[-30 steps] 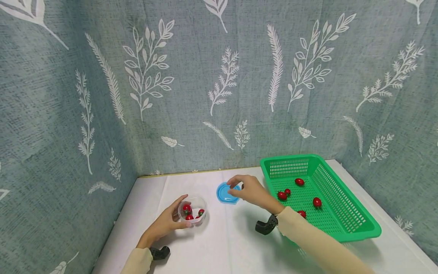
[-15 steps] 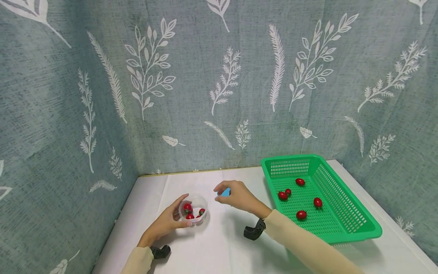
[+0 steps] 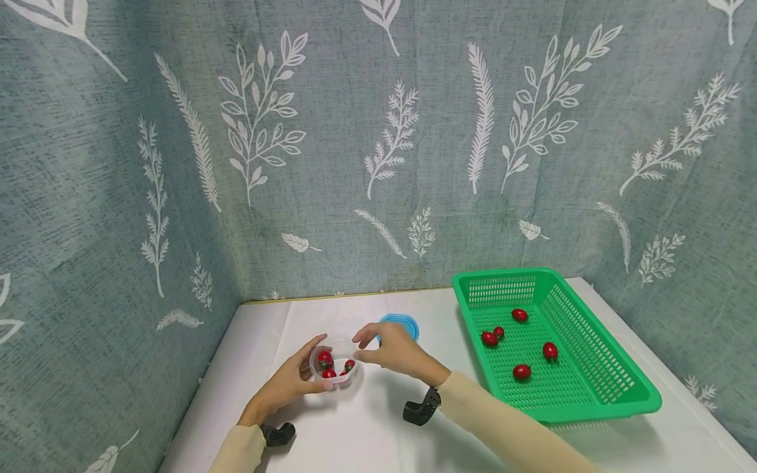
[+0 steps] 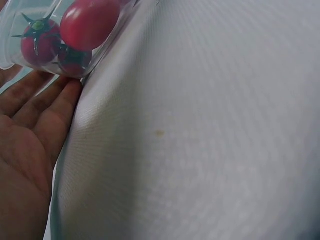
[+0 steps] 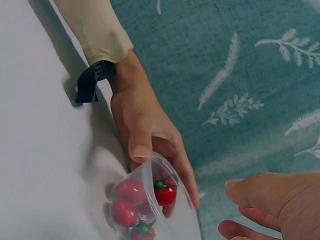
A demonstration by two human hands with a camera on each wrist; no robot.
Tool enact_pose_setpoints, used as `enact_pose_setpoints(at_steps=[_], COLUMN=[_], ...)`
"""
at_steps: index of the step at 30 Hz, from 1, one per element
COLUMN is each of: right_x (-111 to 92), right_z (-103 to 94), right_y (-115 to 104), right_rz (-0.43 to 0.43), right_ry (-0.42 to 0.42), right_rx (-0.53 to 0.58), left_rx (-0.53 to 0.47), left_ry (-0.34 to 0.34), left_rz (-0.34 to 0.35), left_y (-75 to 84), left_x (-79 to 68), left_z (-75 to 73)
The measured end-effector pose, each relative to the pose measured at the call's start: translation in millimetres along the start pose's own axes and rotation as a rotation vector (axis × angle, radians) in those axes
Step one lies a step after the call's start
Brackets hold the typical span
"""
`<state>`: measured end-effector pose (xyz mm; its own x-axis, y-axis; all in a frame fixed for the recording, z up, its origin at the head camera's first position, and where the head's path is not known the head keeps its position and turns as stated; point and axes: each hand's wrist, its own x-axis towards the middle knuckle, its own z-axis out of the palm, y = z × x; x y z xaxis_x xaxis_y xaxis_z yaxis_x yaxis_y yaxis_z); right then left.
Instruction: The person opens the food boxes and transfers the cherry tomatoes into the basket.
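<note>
A small clear plastic tub (image 3: pixel 342 360) stands on the white table, holding several cherry tomatoes (image 3: pixel 324 359) with green stems. My left hand (image 3: pixel 286 382) grips it from the left, thumb on the near side and fingers around the far side. In the left wrist view the fingers touch the wall of the tub. Just right of the rim hovers my right hand (image 3: pixel 397 351), thumb and forefinger bent with a gap between them. Nothing shows between those fingers in the right wrist view, where the hand (image 5: pixel 280 202) is partly cut off.
Behind my right hand lies a blue lid (image 3: pixel 409 322), partly covered by it. A green plastic basket (image 3: pixel 641 397) with several tomatoes (image 3: pixel 522 372) stands on the right. Patterned grey-green cloth (image 3: pixel 349 164) walls the table at the back and sides.
My right hand has moved left from over the blue lid to the tub's rim, uncovering part of the lid and a tomato in the basket. My left hand has stayed on the tub.
</note>
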<state>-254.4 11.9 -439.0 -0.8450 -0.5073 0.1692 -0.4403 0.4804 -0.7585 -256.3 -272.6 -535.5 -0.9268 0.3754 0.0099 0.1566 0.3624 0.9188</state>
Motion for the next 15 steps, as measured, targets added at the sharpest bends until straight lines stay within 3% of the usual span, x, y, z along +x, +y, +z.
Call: enact_pose_setpoints(at_steps=[15], right_x=[17], right_z=[31.9], right_y=[10], right_rz=[0.004], right_ry=[-0.057], right_rx=[0.066], left_rx=[-0.020], left_ry=[-0.009], left_rz=[-0.026], left_y=[3.0], left_x=[-0.1], left_z=[0.3])
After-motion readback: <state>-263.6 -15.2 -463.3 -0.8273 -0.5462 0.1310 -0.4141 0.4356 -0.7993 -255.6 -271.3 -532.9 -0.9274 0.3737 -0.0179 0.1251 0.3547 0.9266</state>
